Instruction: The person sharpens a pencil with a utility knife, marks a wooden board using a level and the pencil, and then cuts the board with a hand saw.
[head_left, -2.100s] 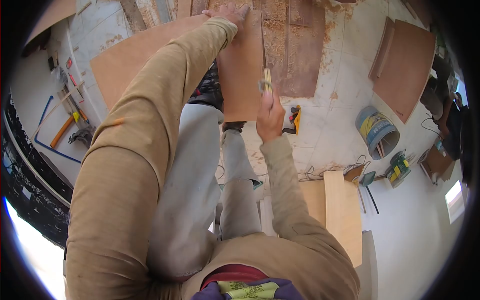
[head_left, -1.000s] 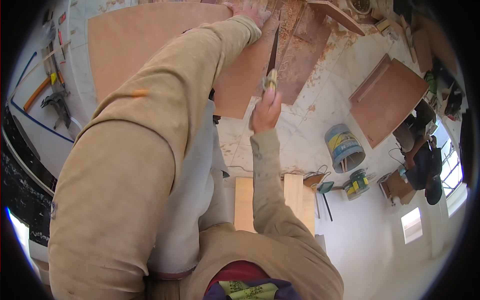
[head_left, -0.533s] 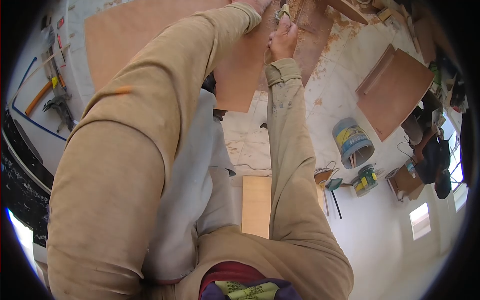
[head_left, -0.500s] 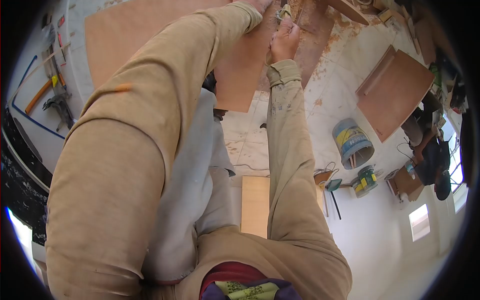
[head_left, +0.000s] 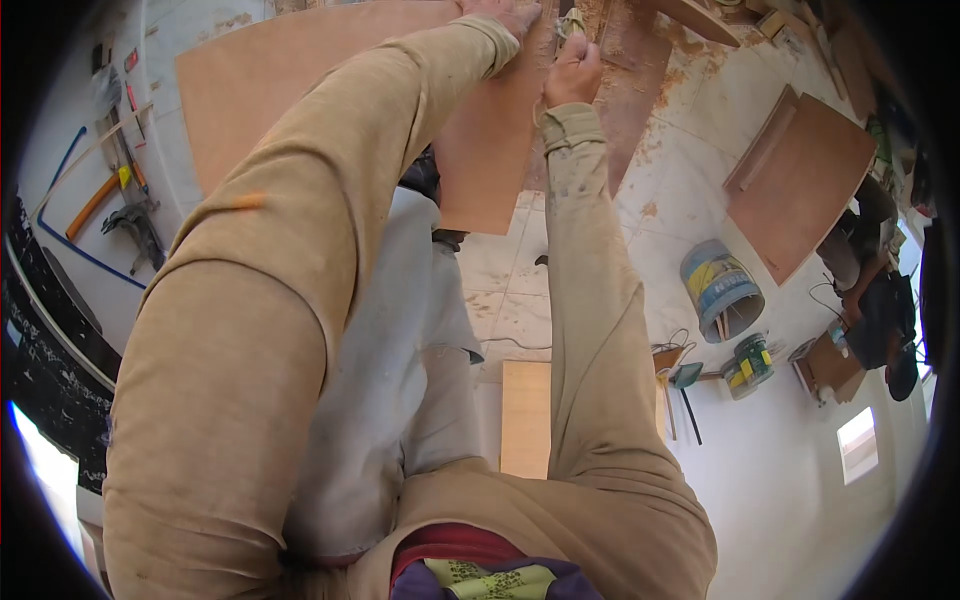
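Observation:
At the top edge of the view my left hand point(head_left: 512, 16) lies on a large brown wooden sheet point(head_left: 330, 95), fingers stretched out and partly cut off by the frame. My right hand point(head_left: 573, 74) is closed around a tool with a pale yellowish handle end point(head_left: 570, 22); its kind I cannot tell. This hand is over a darker brown board point(head_left: 640, 70) strewn with wood shavings, beside the sheet's right edge.
Hammers point(head_left: 135, 230) and a blue-framed hand saw point(head_left: 62, 175) lie at left. At right are another brown panel point(head_left: 800, 185), a blue bucket point(head_left: 722, 290), a smaller green bucket point(head_left: 748, 365) and a seated person point(head_left: 880, 300). A light board point(head_left: 526, 420) lies below.
The camera has shifted a little, so the floor and objects sit slightly lower and further right. My right hand has moved slightly away from me with the tool; my left hand remains on the sheet.

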